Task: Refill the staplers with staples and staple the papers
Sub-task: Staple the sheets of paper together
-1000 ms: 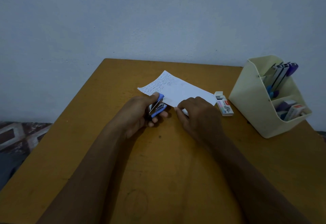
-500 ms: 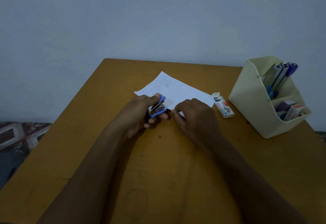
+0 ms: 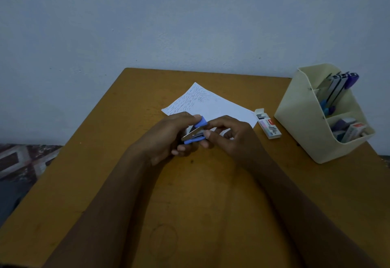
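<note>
**Blue stapler held open between both hands**

- The blue stapler (image 3: 195, 132) is held off the table (image 3: 211, 193), at the near edge of the papers (image 3: 211, 105). Its top arm is hinged up; the metal magazine is exposed.
- It is gripped by the left hand (image 3: 166, 138): thumb on the raised blue cap, fingers curled under the base.
- Its front end is pinched by the right hand (image 3: 230, 136) between thumb and forefinger, the other fingers curled. Whether staples are held there cannot be told.
- The papers lie flat on the table, skewed, with handwriting on the far-left part. The near edge is partly hidden by the hands.
- A staple box (image 3: 269, 127), flap open, lies just right of the papers.
- A cream organizer (image 3: 301, 119) stands at the table's right edge. Upright staplers (image 3: 337, 86) are seen in its rear compartment, small boxes (image 3: 350, 130) in the front one.
</note>
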`<state>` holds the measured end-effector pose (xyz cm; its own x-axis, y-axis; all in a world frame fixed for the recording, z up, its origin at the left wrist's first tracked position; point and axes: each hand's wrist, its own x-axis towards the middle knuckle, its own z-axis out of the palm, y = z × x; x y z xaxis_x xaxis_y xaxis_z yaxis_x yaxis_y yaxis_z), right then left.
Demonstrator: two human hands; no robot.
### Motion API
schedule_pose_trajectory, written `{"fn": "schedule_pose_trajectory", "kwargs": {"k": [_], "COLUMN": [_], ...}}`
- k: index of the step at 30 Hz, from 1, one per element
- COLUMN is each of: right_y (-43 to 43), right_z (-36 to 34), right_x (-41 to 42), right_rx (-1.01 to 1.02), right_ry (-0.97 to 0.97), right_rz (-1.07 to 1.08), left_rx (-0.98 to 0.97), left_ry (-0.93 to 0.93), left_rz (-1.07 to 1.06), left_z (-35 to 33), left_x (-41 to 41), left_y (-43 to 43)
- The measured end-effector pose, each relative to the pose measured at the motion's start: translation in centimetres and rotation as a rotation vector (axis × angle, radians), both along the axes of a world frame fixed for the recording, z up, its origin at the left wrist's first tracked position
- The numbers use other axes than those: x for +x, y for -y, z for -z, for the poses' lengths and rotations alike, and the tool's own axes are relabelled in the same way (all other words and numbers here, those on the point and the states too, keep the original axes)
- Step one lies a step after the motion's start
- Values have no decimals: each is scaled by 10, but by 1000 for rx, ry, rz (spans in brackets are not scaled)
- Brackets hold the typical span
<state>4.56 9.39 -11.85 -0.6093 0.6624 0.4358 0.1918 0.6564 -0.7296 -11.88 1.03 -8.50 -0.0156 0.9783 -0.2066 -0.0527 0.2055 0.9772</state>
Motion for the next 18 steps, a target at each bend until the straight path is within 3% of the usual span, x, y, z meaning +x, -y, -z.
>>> {"fn": "schedule_pose_trajectory", "kwargs": {"k": [12,18], "right_y": [1,1], "right_z": [0,-1], "right_x": [-1,-1], "right_rx": [4,-9], "right_ry": [-24,-37], "right_rz": [29,27], "left_rx": [54,62], "left_ry": [-135,-98], "left_rz": [29,63], "left_z": [-1,1], "left_x": [4,3], "left_y": [0,0]}}
